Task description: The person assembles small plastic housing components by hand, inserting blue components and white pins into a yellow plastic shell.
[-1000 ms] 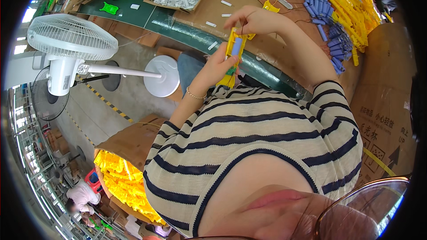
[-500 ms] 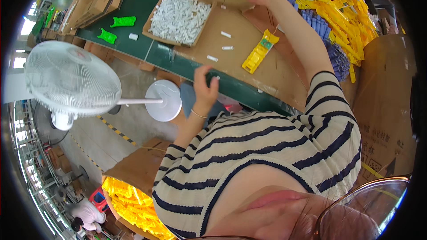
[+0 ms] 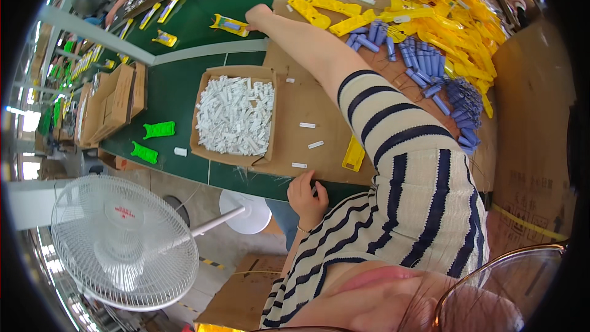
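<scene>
My right hand (image 3: 259, 17) reaches far forward across the bench. It is closed on the end of a yellow plastic housing (image 3: 228, 25) with a blue cylindrical battery in it, held over the green belt. My left hand (image 3: 307, 200) is at the bench's near edge, its fingers loosely bent and the thumb apart from them. Just beyond its fingertips lies a small white plastic piece (image 3: 299, 165); two similar ones lie farther in. Another yellow housing (image 3: 353, 155) lies on the cardboard, partly hidden by my right sleeve.
A cardboard box (image 3: 195, 147) of white pieces stands left of centre, near two green housings (image 3: 160, 129). Yellow housings (image 3: 430, 18) and blue batteries (image 3: 424, 55) are heaped at right. A metal frame (image 3: 92, 34) spans the belt's left side. A fan (image 3: 126, 243) stands lower left. A person works beyond.
My right hand has carried the yellow housing forward and left, over the belt. My left hand has come against the bench edge. The view has shifted, bringing more of the belt in.
</scene>
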Demonstrator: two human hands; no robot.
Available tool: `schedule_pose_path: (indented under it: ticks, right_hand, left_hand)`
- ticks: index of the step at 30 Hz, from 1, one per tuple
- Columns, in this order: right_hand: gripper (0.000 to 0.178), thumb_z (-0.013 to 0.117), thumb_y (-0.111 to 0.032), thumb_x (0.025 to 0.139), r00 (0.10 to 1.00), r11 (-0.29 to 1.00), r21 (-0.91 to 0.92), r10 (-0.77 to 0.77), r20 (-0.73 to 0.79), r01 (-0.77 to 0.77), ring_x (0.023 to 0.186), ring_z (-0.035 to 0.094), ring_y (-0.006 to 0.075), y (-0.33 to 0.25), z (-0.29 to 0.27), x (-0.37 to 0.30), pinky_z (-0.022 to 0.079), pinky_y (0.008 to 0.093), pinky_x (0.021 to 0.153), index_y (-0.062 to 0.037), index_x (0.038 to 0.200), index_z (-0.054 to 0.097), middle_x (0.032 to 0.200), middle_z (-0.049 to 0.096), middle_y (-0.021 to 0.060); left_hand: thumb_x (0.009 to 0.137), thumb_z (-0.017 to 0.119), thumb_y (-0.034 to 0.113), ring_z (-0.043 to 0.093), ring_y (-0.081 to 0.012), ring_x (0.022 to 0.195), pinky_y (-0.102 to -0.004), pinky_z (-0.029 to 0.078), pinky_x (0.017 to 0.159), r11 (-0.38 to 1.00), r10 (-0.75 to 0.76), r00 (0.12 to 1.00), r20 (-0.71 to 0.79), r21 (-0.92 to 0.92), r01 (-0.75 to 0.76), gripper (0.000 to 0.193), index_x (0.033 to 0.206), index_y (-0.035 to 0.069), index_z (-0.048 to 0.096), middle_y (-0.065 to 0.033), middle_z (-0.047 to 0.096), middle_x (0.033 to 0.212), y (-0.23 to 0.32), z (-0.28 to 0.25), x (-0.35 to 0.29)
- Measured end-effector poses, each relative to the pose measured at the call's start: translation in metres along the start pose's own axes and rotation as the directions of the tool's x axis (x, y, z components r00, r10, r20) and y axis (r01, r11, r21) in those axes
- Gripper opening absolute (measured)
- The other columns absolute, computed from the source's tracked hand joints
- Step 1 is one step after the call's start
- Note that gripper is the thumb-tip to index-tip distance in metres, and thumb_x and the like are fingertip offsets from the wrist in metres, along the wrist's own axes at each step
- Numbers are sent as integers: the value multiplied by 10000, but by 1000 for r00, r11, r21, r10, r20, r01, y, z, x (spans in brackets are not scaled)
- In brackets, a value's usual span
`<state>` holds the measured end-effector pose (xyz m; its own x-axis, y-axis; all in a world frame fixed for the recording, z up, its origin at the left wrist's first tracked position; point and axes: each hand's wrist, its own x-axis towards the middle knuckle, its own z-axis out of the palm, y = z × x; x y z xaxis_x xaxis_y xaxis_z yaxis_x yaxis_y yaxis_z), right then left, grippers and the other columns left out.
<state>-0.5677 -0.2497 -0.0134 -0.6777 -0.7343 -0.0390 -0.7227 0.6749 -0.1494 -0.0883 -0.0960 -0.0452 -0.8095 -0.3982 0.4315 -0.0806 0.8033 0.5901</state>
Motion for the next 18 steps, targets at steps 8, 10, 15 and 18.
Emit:
schedule_pose_path:
  ticks: [8,10,15,18]
  right_hand:
    - [269,533,-210,841,998,912,-409,10,-62,-34,966,619,311,149,-118,-151,502,416,786,-64,1022,667,1050,645,157]
    - [277,553,-207,830,982,894,-418,187,18,-162,986,610,318,206,-123,-200,495,421,803,-53,1032,661,1064,638,166]
    - [256,578,-158,787,934,918,-214,292,-207,-334,925,627,323,300,-93,-273,498,414,790,-45,998,668,982,655,177]
    - [385,633,-226,773,894,850,-300,448,-18,-432,1044,586,328,299,-97,-267,472,429,887,-82,1130,622,1141,606,179]
  left_hand:
    - [724,584,61,562,-308,864,-391,430,761,1000,27,1000,-4,9,-27,272,995,43,604,-110,611,951,3,-1,5]
    - [741,583,63,556,-304,875,-393,421,769,998,53,999,-6,32,-52,251,991,45,603,-105,607,958,3,2,4]
    - [730,599,76,567,-284,837,-385,426,731,993,104,993,-50,54,-101,240,969,56,605,-88,606,902,7,6,8]
    - [742,586,78,566,-279,839,-380,425,740,992,112,992,-50,60,-109,228,968,55,608,-88,612,916,5,8,5]
